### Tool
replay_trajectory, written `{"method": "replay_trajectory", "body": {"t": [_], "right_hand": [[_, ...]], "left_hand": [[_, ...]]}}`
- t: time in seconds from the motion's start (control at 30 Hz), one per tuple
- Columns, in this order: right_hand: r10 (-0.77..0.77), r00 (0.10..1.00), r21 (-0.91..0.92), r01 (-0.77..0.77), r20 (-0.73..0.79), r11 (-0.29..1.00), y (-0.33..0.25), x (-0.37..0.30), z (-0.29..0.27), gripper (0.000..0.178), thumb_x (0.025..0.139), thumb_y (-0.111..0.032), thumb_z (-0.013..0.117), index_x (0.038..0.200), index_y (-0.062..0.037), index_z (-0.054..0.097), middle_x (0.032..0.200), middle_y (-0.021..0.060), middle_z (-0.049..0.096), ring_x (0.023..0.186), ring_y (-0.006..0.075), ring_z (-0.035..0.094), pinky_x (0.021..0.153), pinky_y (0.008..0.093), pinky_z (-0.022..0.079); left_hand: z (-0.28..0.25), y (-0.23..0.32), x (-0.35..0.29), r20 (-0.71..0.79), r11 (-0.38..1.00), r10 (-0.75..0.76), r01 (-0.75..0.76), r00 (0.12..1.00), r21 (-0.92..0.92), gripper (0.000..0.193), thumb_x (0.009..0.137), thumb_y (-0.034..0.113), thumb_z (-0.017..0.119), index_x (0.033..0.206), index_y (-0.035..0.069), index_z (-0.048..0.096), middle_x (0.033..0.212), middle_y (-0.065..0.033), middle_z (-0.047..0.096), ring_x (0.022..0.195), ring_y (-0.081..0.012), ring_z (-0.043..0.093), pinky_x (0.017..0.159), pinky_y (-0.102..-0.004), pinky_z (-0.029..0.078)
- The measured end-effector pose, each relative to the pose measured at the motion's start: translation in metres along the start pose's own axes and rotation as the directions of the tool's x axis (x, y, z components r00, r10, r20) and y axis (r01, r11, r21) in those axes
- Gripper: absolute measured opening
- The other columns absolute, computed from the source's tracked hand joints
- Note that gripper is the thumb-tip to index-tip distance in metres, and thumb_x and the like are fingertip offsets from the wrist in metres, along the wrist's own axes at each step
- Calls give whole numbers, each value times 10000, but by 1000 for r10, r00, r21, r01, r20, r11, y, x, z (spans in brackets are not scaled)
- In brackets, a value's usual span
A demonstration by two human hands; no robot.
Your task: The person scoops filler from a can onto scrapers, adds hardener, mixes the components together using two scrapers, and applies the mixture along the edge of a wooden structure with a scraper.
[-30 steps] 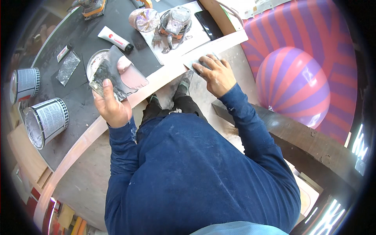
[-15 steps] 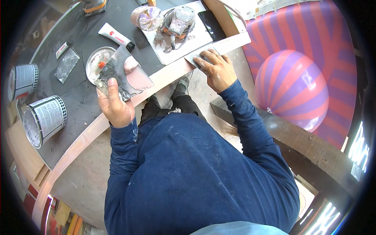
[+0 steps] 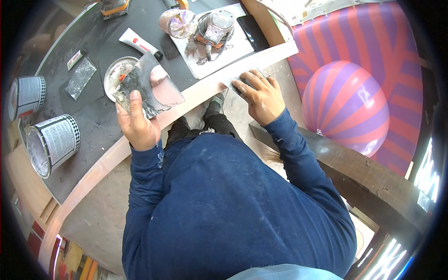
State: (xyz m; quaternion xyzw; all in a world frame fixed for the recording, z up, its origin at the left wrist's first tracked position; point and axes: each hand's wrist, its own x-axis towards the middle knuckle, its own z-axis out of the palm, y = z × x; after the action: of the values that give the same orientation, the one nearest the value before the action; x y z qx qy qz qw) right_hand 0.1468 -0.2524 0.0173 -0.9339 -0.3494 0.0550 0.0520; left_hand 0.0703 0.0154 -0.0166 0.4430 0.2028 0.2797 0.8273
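While the left hand pinches a grey plate of pink paste above the table, the right hand clasps a flat scraper at the pale near edge, farther right.

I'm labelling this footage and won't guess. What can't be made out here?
Head view:
Left hand: most fingers hidden behind the plate.
Flat tool: mostly covered by the right hand.
Round lid: partly covered by the plate.
Orange-black tool: cut off by the upper edge.
Leftmost tin: contents unclear; blurred, opening turned away.
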Motion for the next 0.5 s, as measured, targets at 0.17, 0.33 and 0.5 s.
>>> {"method": "replay_trajectory", "body": {"t": [0.17, 0.33, 0.5], "right_hand": [[10, 997, -68, -15, -80, 998, 6, 13, 18, 463, 826, -40, 628, 1258, -207, 621, 1246, 24, 583, 1247, 235, 514, 966, 444, 413], [3, 996, -65, -9, -92, 998, 11, 13, 28, 463, 827, -48, 632, 1263, -204, 619, 1265, 32, 577, 1262, 244, 503, 979, 453, 410], [-5, 994, -58, -1, -113, 998, 8, 12, 27, 445, 835, -54, 632, 1257, -196, 619, 1251, 35, 582, 1250, 247, 511, 958, 442, 418]], "left_hand": [[-3, -1, 1, 26, 1000, -3, 4, 1000, -16, 416, 978, 49, 497, 1380, -44, 450, 1333, -141, 551, 1203, -220, 552, 1033, -358, 440], [-6, -1, 1, 28, 1000, 7, -7, 1000, 7, 394, 990, 52, 472, 1373, -38, 467, 1336, -137, 551, 1221, -221, 540, 1034, -365, 434], [-5, 1, 1, 48, 1000, -19, 18, 999, 14, 403, 989, 54, 479, 1381, -37, 461, 1342, -136, 548, 1230, -218, 531, 1038, -362, 430]]}}
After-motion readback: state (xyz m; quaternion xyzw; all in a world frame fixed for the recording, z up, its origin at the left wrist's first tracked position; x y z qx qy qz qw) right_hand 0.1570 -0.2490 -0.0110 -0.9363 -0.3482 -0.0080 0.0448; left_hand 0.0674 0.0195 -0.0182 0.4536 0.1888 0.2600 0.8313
